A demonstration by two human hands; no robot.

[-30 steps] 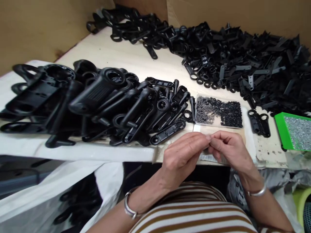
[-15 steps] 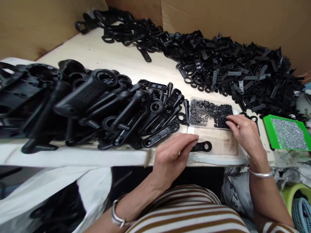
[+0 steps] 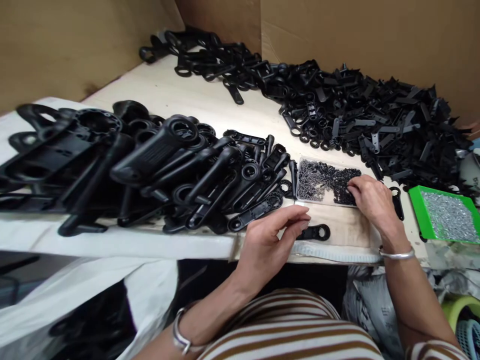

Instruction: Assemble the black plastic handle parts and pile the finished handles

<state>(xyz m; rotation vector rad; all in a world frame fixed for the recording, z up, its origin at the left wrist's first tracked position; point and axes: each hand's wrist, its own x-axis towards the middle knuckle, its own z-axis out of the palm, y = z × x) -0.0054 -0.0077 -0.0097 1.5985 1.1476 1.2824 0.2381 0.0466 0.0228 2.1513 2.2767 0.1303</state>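
Note:
My right hand point(image 3: 371, 200) reaches into the right side of a shallow clear tray point(image 3: 322, 201) with its fingertips pinched. Under them are small black pieces point(image 3: 343, 182); what the fingers hold is hidden. Small grey metal pieces point(image 3: 313, 177) fill the tray's left part. Nearer the front edge, my left hand point(image 3: 272, 240) is curled, thumb and fingertips close together; anything between them is too small to make out. A black plastic handle-like part point(image 3: 318, 232) with a ring end lies flat just beyond the left thumb, its left end covered by the hand.
Larger black plastic handles point(image 3: 210, 175) are heaped on the left. A long pile of smaller black parts point(image 3: 356, 110) runs along the cardboard wall point(image 3: 367, 40) at the back. A green tray point(image 3: 418, 210) of small silver pieces point(image 3: 448, 215) stands to the right.
My right fingertips have gone lower among the black pieces in the tray. The left thumb has dropped slightly away from the index finger. The view has shifted a little left.

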